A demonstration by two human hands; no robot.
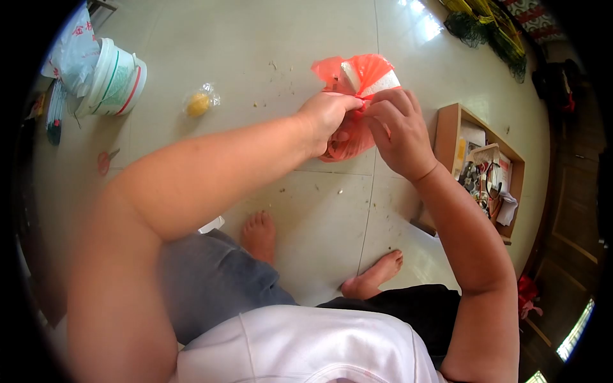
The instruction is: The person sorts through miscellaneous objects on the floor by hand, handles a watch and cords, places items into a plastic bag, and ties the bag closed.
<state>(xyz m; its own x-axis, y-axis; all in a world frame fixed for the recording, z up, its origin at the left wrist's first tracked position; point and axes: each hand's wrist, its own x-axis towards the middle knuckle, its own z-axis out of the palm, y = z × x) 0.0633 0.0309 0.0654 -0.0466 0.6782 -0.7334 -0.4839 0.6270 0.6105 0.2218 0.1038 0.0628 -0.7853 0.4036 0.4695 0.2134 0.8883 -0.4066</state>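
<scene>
A thin red plastic bag [351,143] hangs gathered between my two hands, with a white item [386,82] showing at its upper part. My left hand [332,115] is closed on the bag's gathered neck, thumb pointing right. Close beside it on the right, my right hand [402,127] pinches the bag at the same gathered spot with bent fingers. Other contents show only dimly through the red plastic.
On the tiled floor [313,223] are a white bucket [118,80] with plastic bags, a yellow item in clear wrap [198,104], red-handled scissors [104,162] and small crumbs. A wooden drawer [449,131] of odds and ends stands right; green netting [469,29] lies top right.
</scene>
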